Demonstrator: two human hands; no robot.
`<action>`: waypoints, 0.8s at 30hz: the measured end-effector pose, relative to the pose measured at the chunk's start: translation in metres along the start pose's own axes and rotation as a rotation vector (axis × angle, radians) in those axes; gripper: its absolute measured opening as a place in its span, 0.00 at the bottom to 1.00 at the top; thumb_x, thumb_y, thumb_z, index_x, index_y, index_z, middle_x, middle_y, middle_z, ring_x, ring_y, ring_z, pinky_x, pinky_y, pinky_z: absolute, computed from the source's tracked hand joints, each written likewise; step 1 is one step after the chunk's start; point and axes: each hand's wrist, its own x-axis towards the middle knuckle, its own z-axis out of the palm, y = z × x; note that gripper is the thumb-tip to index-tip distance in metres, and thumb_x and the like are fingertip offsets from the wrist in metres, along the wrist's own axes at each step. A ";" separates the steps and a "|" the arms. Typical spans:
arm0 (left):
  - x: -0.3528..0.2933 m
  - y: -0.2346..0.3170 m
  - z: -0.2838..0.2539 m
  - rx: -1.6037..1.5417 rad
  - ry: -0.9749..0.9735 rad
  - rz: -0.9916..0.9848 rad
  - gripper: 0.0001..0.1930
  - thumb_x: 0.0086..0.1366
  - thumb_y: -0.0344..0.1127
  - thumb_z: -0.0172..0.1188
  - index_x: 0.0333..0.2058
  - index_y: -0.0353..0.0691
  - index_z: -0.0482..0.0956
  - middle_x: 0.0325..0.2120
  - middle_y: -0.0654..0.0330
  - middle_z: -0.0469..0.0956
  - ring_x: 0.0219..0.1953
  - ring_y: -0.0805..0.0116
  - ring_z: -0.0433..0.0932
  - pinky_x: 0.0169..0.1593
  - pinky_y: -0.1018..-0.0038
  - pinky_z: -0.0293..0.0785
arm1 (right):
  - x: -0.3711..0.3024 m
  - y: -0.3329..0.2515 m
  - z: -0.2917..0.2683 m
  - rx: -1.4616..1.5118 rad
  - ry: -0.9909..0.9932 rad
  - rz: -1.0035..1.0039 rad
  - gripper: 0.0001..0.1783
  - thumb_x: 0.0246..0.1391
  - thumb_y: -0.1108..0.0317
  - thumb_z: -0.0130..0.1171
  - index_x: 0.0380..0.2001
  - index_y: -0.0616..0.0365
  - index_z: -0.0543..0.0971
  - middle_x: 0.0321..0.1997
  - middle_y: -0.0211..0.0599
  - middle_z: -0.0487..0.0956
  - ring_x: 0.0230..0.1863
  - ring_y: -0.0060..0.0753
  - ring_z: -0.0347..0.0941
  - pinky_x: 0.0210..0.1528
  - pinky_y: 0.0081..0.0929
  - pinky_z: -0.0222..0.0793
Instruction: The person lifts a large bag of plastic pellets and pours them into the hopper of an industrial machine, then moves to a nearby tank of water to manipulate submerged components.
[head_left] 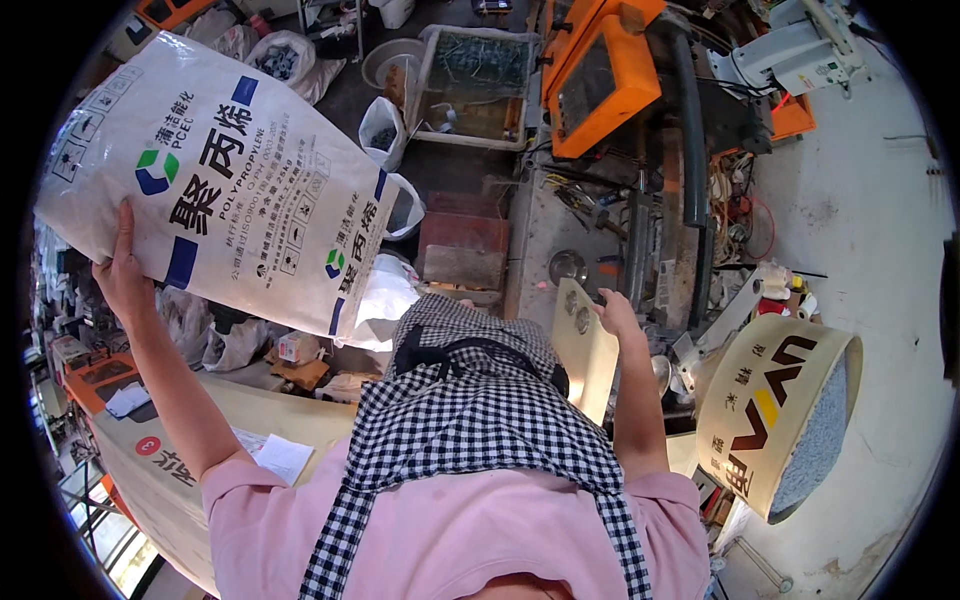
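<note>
My left hand (127,275) grips a large white plastic sack (300,190) by its near left edge, with a finger laid against its front. The sack carries dark print and a blue and green emblem, and it spreads across the upper left of the head view. My right hand (619,316) is at the upper edge of a cream-coloured metal panel (588,350), with fingers stretched out and nothing seen in them. Whether its palm presses on the panel is hidden.
At the right stands a cream hopper (740,420) filled with grey pellets (815,445). An orange machine guard (605,85) rises ahead, beside a water-filled tub (475,85). White bags (383,133) and a reddish box (463,245) stand on the floor. Tools (580,205) lie on the machine bed.
</note>
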 end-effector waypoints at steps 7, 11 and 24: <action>-0.003 0.002 -0.005 0.068 0.051 -0.028 0.24 0.54 0.28 0.65 0.47 0.21 0.69 0.45 0.50 0.73 0.42 0.65 0.76 0.43 0.75 0.75 | -0.001 0.004 0.005 0.019 -0.019 0.052 0.28 0.49 0.57 0.59 0.51 0.59 0.71 0.49 0.52 0.71 0.52 0.51 0.66 0.53 0.39 0.64; -0.008 0.010 -0.004 0.068 0.076 -0.052 0.26 0.53 0.29 0.65 0.47 0.19 0.68 0.45 0.49 0.73 0.42 0.65 0.76 0.43 0.75 0.76 | 0.009 0.014 0.001 -0.028 0.022 0.072 0.29 0.50 0.57 0.59 0.52 0.62 0.68 0.47 0.54 0.71 0.53 0.53 0.66 0.54 0.38 0.63; -0.018 0.016 -0.015 0.190 0.206 -0.094 0.26 0.53 0.35 0.66 0.46 0.24 0.71 0.47 0.52 0.72 0.40 0.65 0.76 0.41 0.73 0.77 | 0.084 0.032 -0.101 -0.160 0.619 0.216 0.44 0.47 0.58 0.61 0.64 0.48 0.50 0.61 0.52 0.55 0.61 0.56 0.53 0.57 0.53 0.55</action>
